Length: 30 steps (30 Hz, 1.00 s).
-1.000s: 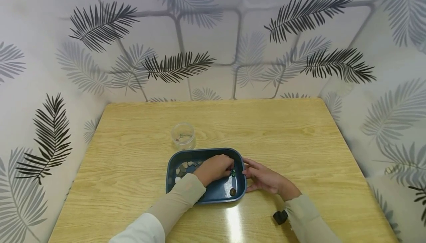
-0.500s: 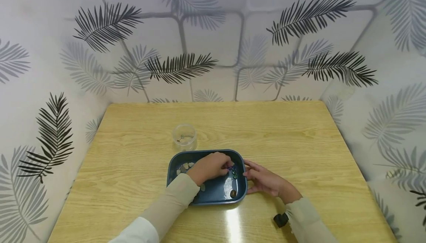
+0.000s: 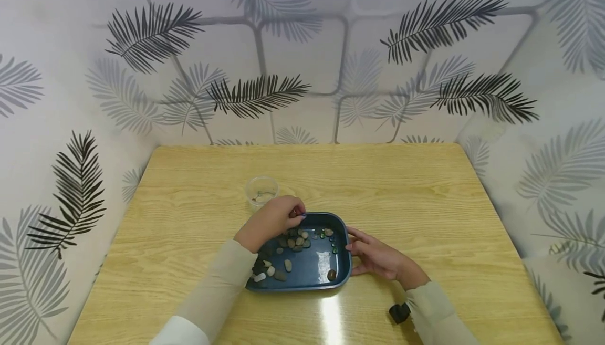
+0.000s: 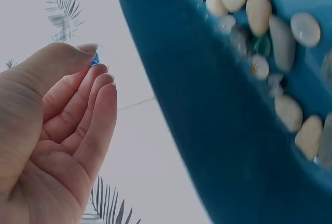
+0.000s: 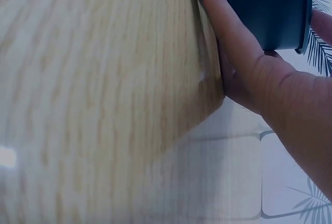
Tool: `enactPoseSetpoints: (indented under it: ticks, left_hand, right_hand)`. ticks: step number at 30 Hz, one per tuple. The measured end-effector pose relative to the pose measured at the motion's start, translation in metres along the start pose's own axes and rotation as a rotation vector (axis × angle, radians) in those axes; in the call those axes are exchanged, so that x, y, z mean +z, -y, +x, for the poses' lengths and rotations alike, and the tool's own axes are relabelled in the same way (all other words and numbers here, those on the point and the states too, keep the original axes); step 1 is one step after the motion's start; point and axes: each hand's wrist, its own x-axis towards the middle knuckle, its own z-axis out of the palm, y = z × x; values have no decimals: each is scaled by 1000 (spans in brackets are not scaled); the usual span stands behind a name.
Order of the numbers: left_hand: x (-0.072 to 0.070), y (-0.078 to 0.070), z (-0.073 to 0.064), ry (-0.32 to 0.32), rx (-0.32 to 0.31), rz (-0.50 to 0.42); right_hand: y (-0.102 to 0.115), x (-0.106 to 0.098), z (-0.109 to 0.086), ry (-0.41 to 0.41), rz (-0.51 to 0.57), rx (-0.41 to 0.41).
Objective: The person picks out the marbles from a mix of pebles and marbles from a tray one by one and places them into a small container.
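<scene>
My left hand (image 3: 271, 221) is raised over the back left rim of a dark blue tray (image 3: 302, 288). Between its thumb and fingertips it pinches a small shiny blue glass bead (image 4: 94, 59), the other fingers loosely bent. Pebbles (image 3: 291, 242) in beige, grey and white lie on the left and middle of the tray floor. Green glass beads (image 3: 334, 247) line the right end, and a round brown stone (image 3: 331, 275) sits in the front right corner. Outside the tray, my right hand (image 3: 378, 255) rests against its right wall with fingers extended.
A clear round plastic container (image 3: 262, 189) with something small in it stands just behind the tray, partly hidden by the left hand. The wooden table (image 3: 402, 177) meets a leaf-patterned backdrop at its far edge. A black device (image 3: 399, 313) sits at the right wrist.
My left hand has come up from the tray's right end, moving left and back to the rim near the clear container, with the blue glass bead pinched. The right hand has stayed put.
</scene>
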Motion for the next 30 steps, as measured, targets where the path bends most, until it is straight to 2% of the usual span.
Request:
enactPoseSetpoints:
  ticks: [3, 9, 14, 21, 30]
  left_hand:
    - [-9, 3, -3, -18, -35, -10]
    - [-25, 9, -10, -77, -64, -37]
    - [-35, 20, -15, -122, -100, -36]
    - [-43, 38, -22, -150, -182, -9]
    - [-44, 52, -26, -161, -208, 12]
  right_hand:
    - [0, 0, 0, 1, -4, -2]
    - [0, -1, 0, 3, -8, 0]
    - [0, 0, 0, 4, -8, -1]
    - [1, 1, -1, 2, -3, 6]
    - [0, 1, -1, 1, -6, 8]
